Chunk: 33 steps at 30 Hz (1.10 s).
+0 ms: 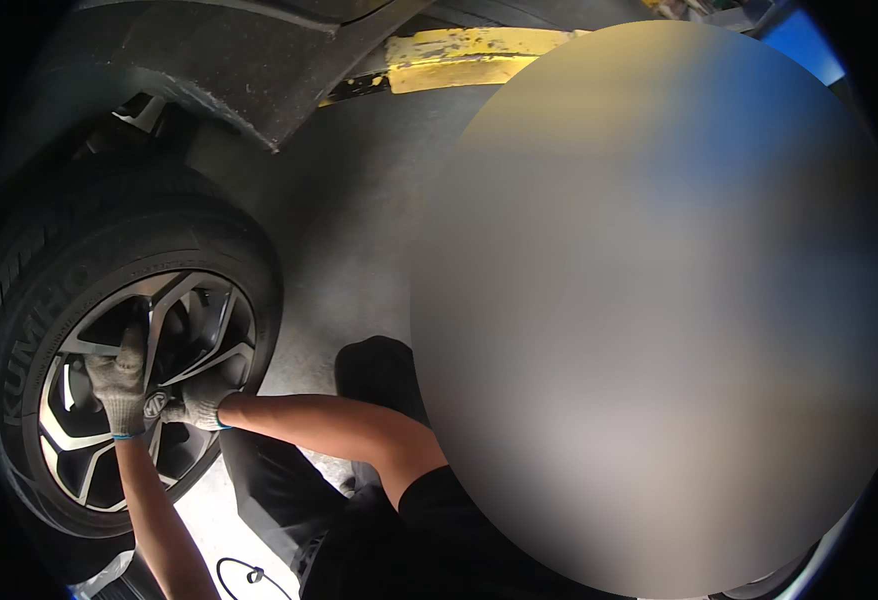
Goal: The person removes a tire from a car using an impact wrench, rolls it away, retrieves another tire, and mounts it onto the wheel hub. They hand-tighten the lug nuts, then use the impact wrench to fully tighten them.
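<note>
A wheel with a black tyre and black-and-silver spokes is on the left, below a car's dark bodywork. My left hand, in a grey knitted glove, grips the rim's spokes left of the hub. One of its fingers points up along a spoke, and the others are partly hidden. My right hand, gloved alike, is closed on the spokes just right of the centre cap. Its fingertips go out of sight among the spokes, with the thumb towards the cap.
A worn yellow metal beam runs along the top over the grey floor. My dark-trousered leg is close to the tyre. A thin black cable loop lies at the bottom. A large blurred disc hides the right side.
</note>
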### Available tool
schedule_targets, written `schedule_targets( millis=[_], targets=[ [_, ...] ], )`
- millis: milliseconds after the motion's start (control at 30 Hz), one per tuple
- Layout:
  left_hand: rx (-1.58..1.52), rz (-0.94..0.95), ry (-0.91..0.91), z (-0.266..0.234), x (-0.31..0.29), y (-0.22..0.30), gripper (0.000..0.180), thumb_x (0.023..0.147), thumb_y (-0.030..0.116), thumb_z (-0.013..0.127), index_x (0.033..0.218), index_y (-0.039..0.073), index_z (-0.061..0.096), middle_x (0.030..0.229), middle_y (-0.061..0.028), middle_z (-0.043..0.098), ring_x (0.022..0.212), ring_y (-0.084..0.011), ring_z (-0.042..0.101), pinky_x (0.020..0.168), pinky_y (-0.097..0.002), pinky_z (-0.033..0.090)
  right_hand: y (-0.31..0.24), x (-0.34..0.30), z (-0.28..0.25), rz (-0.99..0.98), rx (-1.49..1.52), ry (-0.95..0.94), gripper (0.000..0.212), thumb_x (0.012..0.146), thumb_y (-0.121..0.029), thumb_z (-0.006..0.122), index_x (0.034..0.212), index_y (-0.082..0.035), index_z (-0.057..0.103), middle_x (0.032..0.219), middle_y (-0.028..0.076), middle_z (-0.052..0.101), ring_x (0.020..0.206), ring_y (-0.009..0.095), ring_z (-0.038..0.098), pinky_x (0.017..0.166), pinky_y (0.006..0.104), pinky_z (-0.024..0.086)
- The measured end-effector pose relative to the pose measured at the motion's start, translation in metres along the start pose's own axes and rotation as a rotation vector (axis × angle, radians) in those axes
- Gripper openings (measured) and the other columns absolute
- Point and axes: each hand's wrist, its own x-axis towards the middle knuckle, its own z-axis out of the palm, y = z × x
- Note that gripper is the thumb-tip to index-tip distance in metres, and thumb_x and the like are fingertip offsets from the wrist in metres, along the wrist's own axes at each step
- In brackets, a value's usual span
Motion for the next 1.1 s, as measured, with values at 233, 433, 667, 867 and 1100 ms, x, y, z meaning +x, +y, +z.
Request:
schedule_targets(
  millis=[233, 433, 667, 867, 1100],
  targets=[
    [-0.032, -0.111, -0.066, -0.018, 0.025, 0.025, 0.047, 0.089, 0.017, 0.066, 0.134, 0.009, 0.054, 0.13, -0.0194, 0.055, 0.116, -0.036, 0.056, 0.102, -0.0412, 0.045, 0.002, -0.133, -0.232, -0.107, -0.45, -0.051, 0.04, 0.1, -0.035, 0.045, 0.11, -0.005, 0.07, 0.106, 0.017, 0.069, 0.099, 0.029, 0.065, 0.088, 0.0399, 0.052],
    [-0.361, -0.362, 0.022, -0.022, 0.041, 0.089, 0.049, 0.086, 0.023, 0.076, 0.122, -0.005, 0.059, 0.116, -0.0163, 0.066, 0.103, -0.0256, 0.065, 0.094, -0.0367, 0.05, 0.216, -0.437, -0.394, 0.901, -0.339, 1.195, 0.054, 0.088, -0.048, 0.06, 0.124, -0.007, 0.06, 0.114, 0.016, 0.069, 0.107, 0.031, 0.066, 0.09, 0.0397, 0.05],
    [-0.4, -0.538, -0.214, -0.057, 0.051, 0.118, 0.044, 0.088, 0.04, 0.071, 0.105, 0.0, 0.069, 0.093, -0.0099, 0.07, 0.08, -0.0185, 0.065, 0.071, -0.0333, 0.055, 0.009, -0.256, -0.293, 0.009, 0.054, 1.06, 0.032, 0.093, -0.003, 0.061, 0.124, 0.001, 0.059, 0.119, 0.01, 0.063, 0.104, 0.016, 0.061, 0.088, 0.0316, 0.053],
    [-0.088, -0.265, -0.193, -0.031, 0.016, 0.081, 0.055, 0.083, 0.056, 0.068, 0.089, 0.001, 0.068, 0.074, -0.0123, 0.065, 0.07, -0.0245, 0.066, 0.063, -0.0377, 0.052, -0.26, -0.019, -0.132, -0.968, -0.815, 0.539, 0.069, 0.074, -0.046, 0.079, 0.129, -0.01, 0.06, 0.145, 0.012, 0.048, 0.134, 0.035, 0.043, 0.112, 0.0519, 0.031],
    [-0.419, -0.569, -0.481, -0.127, -0.212, 0.078, 0.045, 0.085, 0.03, 0.067, 0.123, 0.006, 0.06, 0.109, -0.0154, 0.068, 0.098, -0.0295, 0.069, 0.086, -0.0395, 0.056, -0.246, 0.059, -0.15, -1.064, -1.143, 0.541, 0.073, 0.079, -0.05, 0.071, 0.135, -0.007, 0.054, 0.133, 0.017, 0.057, 0.121, 0.035, 0.055, 0.103, 0.0444, 0.042]
  ],
)
